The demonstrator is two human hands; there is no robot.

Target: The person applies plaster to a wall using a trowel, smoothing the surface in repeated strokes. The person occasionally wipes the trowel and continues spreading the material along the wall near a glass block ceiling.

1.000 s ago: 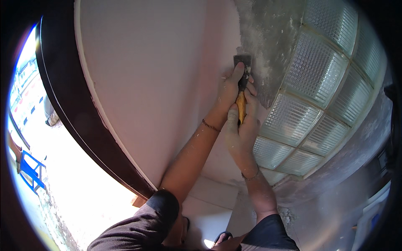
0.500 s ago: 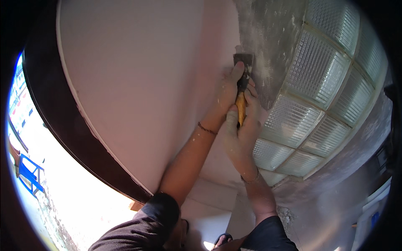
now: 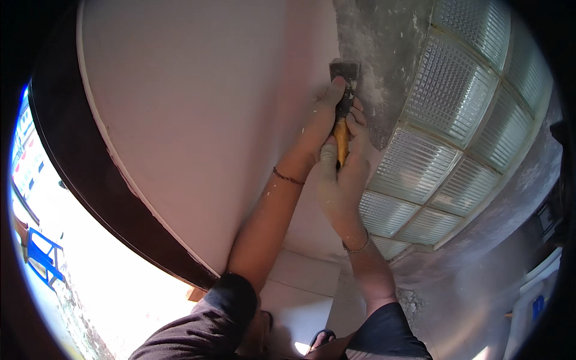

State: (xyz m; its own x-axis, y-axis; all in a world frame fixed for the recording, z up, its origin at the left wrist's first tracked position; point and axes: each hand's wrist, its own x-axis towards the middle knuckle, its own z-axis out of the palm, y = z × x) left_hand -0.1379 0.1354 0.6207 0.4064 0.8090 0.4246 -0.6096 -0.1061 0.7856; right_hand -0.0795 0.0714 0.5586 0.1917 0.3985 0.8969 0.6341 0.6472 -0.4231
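Observation:
A putty knife with a dark broad blade and a yellow handle is held in both my hands against the wall. My left hand grips it near the blade, thumb pressed on the metal. Around the lower handle wraps my right hand, its thumb on the near side. Pale dust coats both hands. The blade's edge lies where pinkish-white paint meets bare grey plaster. Whether the edge is under the paint I cannot tell.
Ribbed glass blocks fill the wall on the right. At left, a dark door frame borders a bright opening, with a blue plastic stool outside. Rubble lies on the floor at lower right.
Both hands and the putty knife have shifted slightly up and left in view, with the blade higher along the paint's edge. The grip is the same.

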